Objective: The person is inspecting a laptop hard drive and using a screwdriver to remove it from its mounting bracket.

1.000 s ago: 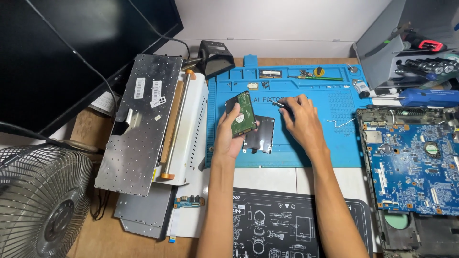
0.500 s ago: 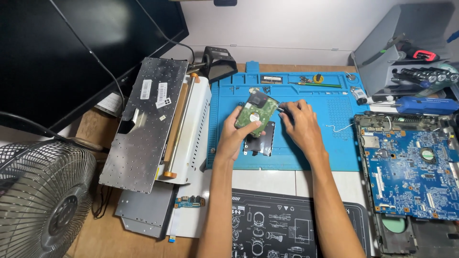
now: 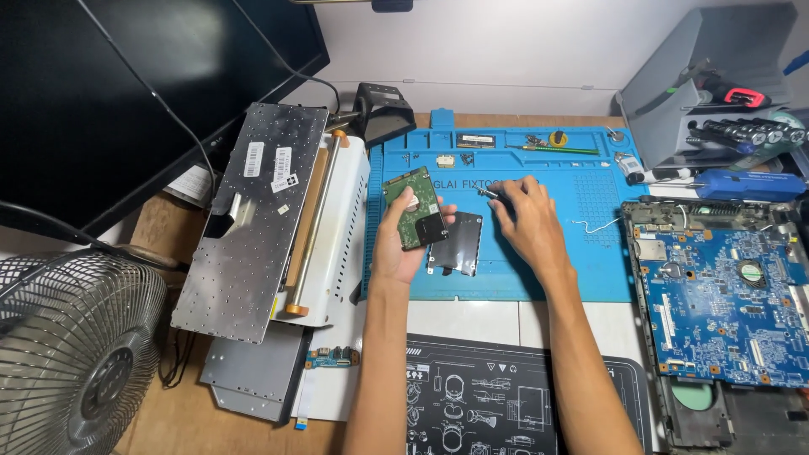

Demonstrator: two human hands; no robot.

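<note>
Our left hand [image 3: 403,244] is clamped on the hard drive [image 3: 414,207], green board side up, held tilted just above the blue mat [image 3: 581,244]. Right hand [image 3: 527,223] rests on the mat w/ fingers pinching a small dark bit [image 3: 489,194] (can't tell what). Black metal caddy [image 3: 456,244] lies btwn both hands. Bare motherboard [image 3: 725,295] sits well right.

Matt blue rubbery mat [image 3: 581,253], green circuit-board drive [image 3: 413,206] w/ metal edge, glossy monitor [image 3: 126,101].

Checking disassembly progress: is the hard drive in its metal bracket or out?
Out. The left hand holds the hard drive lifted, while the metal bracket lies on the blue mat.
</note>
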